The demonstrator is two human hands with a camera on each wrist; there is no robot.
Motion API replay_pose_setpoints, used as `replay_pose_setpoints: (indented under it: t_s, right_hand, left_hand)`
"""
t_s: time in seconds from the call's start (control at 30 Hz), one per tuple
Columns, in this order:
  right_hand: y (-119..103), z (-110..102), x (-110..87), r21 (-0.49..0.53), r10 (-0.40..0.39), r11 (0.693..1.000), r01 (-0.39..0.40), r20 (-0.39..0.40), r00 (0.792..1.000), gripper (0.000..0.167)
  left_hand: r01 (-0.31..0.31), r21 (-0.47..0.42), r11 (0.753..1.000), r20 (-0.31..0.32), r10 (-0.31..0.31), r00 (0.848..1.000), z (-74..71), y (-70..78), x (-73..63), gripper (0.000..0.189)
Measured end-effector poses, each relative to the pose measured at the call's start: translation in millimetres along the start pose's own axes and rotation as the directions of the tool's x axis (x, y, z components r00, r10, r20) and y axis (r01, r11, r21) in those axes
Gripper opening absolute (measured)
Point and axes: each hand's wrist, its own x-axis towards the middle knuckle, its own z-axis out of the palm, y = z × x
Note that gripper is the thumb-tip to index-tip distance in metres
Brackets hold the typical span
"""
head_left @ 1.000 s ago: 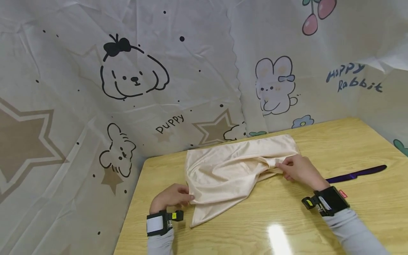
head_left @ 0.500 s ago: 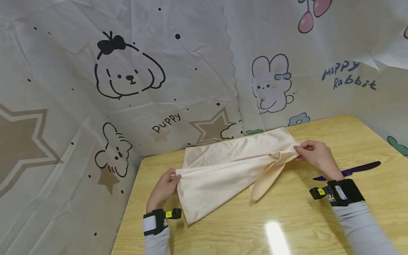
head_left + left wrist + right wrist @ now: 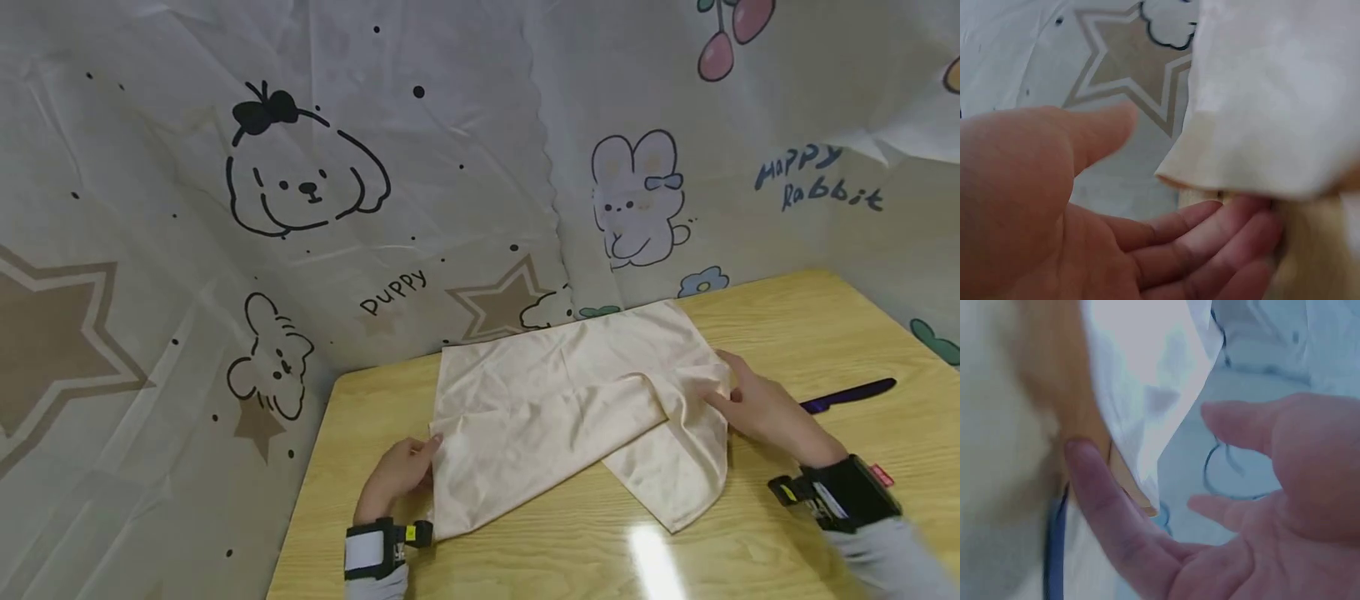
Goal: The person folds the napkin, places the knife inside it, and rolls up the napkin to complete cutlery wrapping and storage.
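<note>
A person's two hands are at opposite side edges of a pale cream cloth (image 3: 540,425), well apart from each other. The left hand (image 3: 397,471) is at the cloth's left edge; in its wrist view the thumb stands clear of the fingers, and the fingertips reach just under the hem. The right hand (image 3: 768,412) is at the right edge, thumb and fingers spread apart, the cloth's edge between them unpinched; whether the fingers touch it, I cannot tell.

The satiny cloth lies wrinkled on a wood-grain desk (image 3: 525,558), its front part doubled back and a loose flap pointing toward the person on the right. Each wrist wears a black strap with a small camera, above light grey sleeves (image 3: 892,554).

Beyond the right hand lies a dark purple knife (image 3: 847,395). Behind the desk hangs a pale backdrop (image 3: 465,208) printed with a puppy, a rabbit, stars and cherries.
</note>
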Motion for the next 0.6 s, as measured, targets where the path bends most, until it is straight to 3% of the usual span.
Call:
replay_pose_setpoints:
  t_s: [0.13,0.27,0.4,0.47,0.53,0.6]
  right_hand:
    - [0.7,11.8,-35.9,0.064,0.011,0.998,-0.018,0.105,0.994,0.085]
    - [-1.0,32.1,-51.4,0.141,-0.076,0.988,0.062,0.098,0.992,0.079]
    - [-6.2,51.4,-50.9,0.147,-0.157,0.977,0.156,-0.005,0.988,0.061]
    - [-8.2,55.0,-50.4,0.175,-0.156,0.972,0.16,-0.034,0.987,0.05]
    - [-9.2,53.5,-51.9,0.246,-0.155,0.956,0.161,-0.041,0.987,0.044]
    - [-7.9,48.1,-54.8,0.358,-0.161,0.919,0.164,-0.039,0.986,0.046]
  left_hand:
    - [0.003,0.085,0.996,-0.005,-0.003,1.0,7.2,-6.7,-28.8,0.066]
    - [-0.067,0.062,0.996,0.017,0.066,0.998,19.8,-12.6,-52.0,0.05]
    - [-0.219,0.024,0.975,-0.046,0.22,0.974,30.3,-15.9,-60.1,0.023]
    - [-0.275,0.018,0.961,-0.083,0.276,0.958,32.9,-15.9,-61.0,0.019]
    - [-0.308,-0.005,0.951,-0.112,0.305,0.946,33.3,-14.8,-62.6,0.024]
    - [-0.312,-0.038,0.949,-0.137,0.304,0.943,30.6,-11.8,-66.2,0.028]
